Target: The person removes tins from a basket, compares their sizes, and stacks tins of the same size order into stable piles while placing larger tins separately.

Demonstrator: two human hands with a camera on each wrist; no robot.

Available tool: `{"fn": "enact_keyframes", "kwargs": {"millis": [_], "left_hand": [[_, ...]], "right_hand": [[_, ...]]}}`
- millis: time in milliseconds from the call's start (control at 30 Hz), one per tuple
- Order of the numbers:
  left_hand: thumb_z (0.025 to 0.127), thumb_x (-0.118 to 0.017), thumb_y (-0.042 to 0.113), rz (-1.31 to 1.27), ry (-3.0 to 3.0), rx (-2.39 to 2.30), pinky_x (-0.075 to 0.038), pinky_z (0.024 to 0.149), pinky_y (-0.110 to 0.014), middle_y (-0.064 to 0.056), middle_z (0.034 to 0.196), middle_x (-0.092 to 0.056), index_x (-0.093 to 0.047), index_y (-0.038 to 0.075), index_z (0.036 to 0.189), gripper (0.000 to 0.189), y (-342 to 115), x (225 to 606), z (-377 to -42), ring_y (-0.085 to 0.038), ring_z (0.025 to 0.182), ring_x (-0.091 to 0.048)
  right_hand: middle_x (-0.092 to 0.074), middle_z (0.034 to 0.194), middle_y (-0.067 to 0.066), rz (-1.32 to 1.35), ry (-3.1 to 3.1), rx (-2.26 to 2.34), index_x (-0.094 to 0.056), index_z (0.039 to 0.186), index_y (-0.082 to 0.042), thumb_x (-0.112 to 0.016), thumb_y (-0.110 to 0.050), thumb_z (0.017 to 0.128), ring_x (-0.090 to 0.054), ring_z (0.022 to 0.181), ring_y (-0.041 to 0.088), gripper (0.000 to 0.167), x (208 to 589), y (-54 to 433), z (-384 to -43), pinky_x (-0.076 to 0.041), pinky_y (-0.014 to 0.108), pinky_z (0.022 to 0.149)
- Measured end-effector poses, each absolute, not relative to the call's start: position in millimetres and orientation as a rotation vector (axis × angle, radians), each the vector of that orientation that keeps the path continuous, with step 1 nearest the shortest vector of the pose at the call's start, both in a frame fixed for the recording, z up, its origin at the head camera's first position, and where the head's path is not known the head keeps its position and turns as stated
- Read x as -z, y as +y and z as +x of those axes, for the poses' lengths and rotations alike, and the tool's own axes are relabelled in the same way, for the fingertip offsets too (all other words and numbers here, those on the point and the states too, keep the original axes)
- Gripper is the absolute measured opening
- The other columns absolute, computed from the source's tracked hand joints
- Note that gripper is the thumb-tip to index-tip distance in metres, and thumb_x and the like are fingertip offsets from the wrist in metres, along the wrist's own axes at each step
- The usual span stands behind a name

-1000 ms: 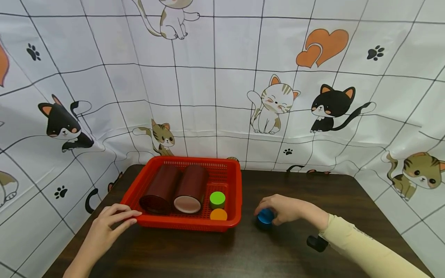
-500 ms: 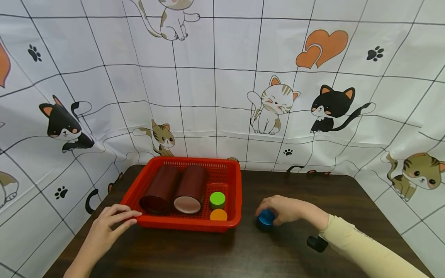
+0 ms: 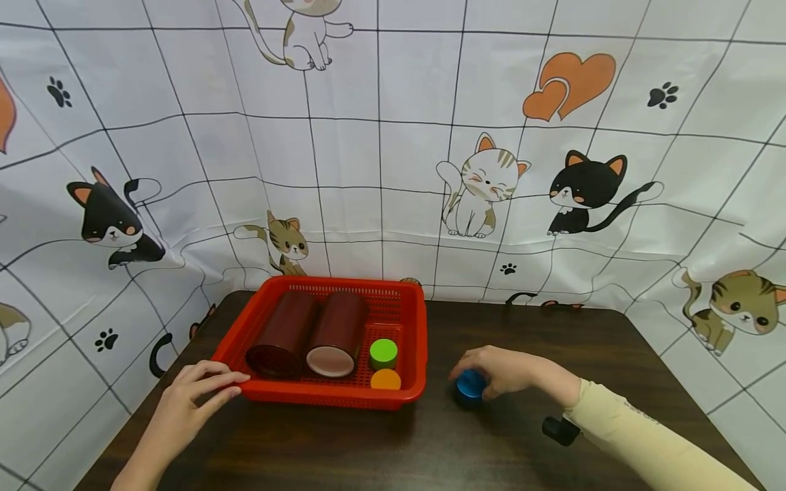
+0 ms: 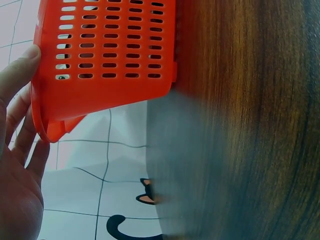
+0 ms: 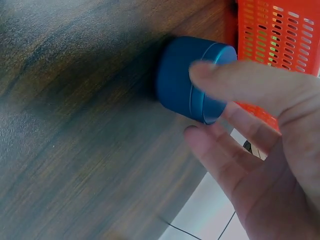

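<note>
A small blue cylindrical jar (image 5: 177, 75) with a seam near its top stands on the dark table, right of the red basket (image 3: 319, 397). My right hand (image 3: 500, 368) pinches its upper part, the thumb (image 5: 225, 82) on one side and the fingers opposite. In the head view the hand covers part of the jar. My left hand (image 3: 187, 399) rests at the basket's near left corner. Its thumb and fingertips touch the rim (image 4: 37, 100), with the fingers fairly straight.
Two dark brown cylinders (image 3: 287, 331) lie side by side in the basket, one with a pale end (image 3: 331, 361). Beside them stand a green-topped jar (image 3: 383, 351) and an orange-topped one (image 3: 385, 379). A white cat-print sheet (image 3: 381, 170) surrounds the wooden table (image 3: 344, 450).
</note>
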State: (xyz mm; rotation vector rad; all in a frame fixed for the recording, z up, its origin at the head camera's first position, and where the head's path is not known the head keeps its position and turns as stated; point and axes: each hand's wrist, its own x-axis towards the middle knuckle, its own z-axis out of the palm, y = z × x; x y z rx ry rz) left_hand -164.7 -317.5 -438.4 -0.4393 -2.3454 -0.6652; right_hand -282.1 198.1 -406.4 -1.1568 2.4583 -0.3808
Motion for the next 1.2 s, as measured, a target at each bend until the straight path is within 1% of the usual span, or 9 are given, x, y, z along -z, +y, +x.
{"fn": "enact_keyframes", "kwargs": {"millis": [133,200,367,467,600,733,900,1200], "left_hand": [[0.067,-0.086,0.003,-0.434,-2.352,0.663,-0.033,0.077,-0.015,0.01,0.097,-0.062,-0.078,0.03,0.099,0.043,-317.9,437.8,-164.0,0.008,0.097,-0.039],[0.066,-0.086,0.003,-0.434,-2.352,0.657,-0.034,0.077,-0.015,0.01,0.097,-0.062,-0.078,0.03,0.099,0.043,-318.1,437.8,-163.7,0.008,0.097,-0.039],[0.067,-0.086,0.004,-0.428,-2.355,0.644,-0.034,0.078,-0.015,0.01,0.097,-0.062,-0.078,0.031,0.099,0.042,-318.7,438.1,-164.1,0.008,0.099,-0.039],[0.067,-0.086,0.004,-0.426,-2.353,0.65,-0.033,0.078,-0.016,0.011,0.097,-0.062,-0.078,0.031,0.099,0.042,-319.1,438.0,-164.8,0.008,0.099,-0.039],[0.067,-0.086,0.003,-0.433,-2.343,0.654,-0.033,0.078,-0.016,0.011,0.097,-0.062,-0.078,0.031,0.099,0.043,-319.0,438.4,-165.1,0.008,0.098,-0.04],[0.067,-0.085,0.002,-0.436,-2.341,0.664,-0.033,0.078,-0.016,0.011,0.096,-0.062,-0.078,0.031,0.098,0.043,-318.7,438.8,-164.5,0.008,0.098,-0.04],[0.068,-0.085,0.004,-0.417,-2.358,0.664,-0.033,0.078,-0.016,0.012,0.097,-0.061,-0.078,0.032,0.099,0.042,-319.4,439.4,-164.2,0.009,0.098,-0.039],[0.067,-0.085,0.004,-0.441,-2.34,0.671,-0.033,0.079,-0.016,0.012,0.097,-0.062,-0.078,0.031,0.098,0.042,-318.9,439.7,-164.4,0.008,0.098,-0.04]], "right_hand": [[-0.055,0.138,-0.001,-1.128,2.476,0.366,-0.054,0.141,-0.02,-0.085,-0.01,0.075,-0.052,0.118,0.019,0.074,400.0,197.2,-278.2,-0.053,0.035,0.093],[-0.055,0.139,-0.001,-1.123,2.487,0.357,-0.054,0.14,-0.02,-0.086,-0.013,0.075,-0.051,0.123,0.022,0.073,395.3,197.2,-276.9,-0.051,0.043,0.098],[-0.056,0.141,-0.001,-1.144,2.495,0.382,-0.055,0.139,-0.022,-0.084,-0.014,0.077,-0.051,0.129,0.026,0.069,388.0,198.4,-279.6,-0.048,0.05,0.103],[-0.056,0.142,-0.001,-1.178,2.502,0.378,-0.054,0.14,-0.022,-0.083,-0.013,0.078,-0.05,0.131,0.026,0.069,384.2,198.6,-281.6,-0.046,0.052,0.105],[-0.056,0.142,-0.002,-1.175,2.5,0.371,-0.055,0.14,-0.022,-0.082,-0.013,0.079,-0.051,0.132,0.025,0.067,376.9,198.0,-284.5,-0.045,0.051,0.106],[-0.057,0.14,-0.004,-1.14,2.508,0.365,-0.057,0.137,-0.025,-0.081,-0.014,0.08,-0.052,0.131,0.023,0.063,366.6,196.0,-288.8,-0.046,0.05,0.106],[-0.058,0.139,-0.003,-1.159,2.525,0.354,-0.059,0.135,-0.025,-0.08,-0.015,0.081,-0.053,0.13,0.024,0.059,350.9,190.5,-296.2,-0.046,0.051,0.106],[-0.058,0.139,0.0,-1.191,2.575,0.308,-0.06,0.133,-0.023,-0.079,-0.017,0.083,-0.051,0.132,0.026,0.054,322.4,173.1,-309.4,-0.044,0.05,0.108]]}}
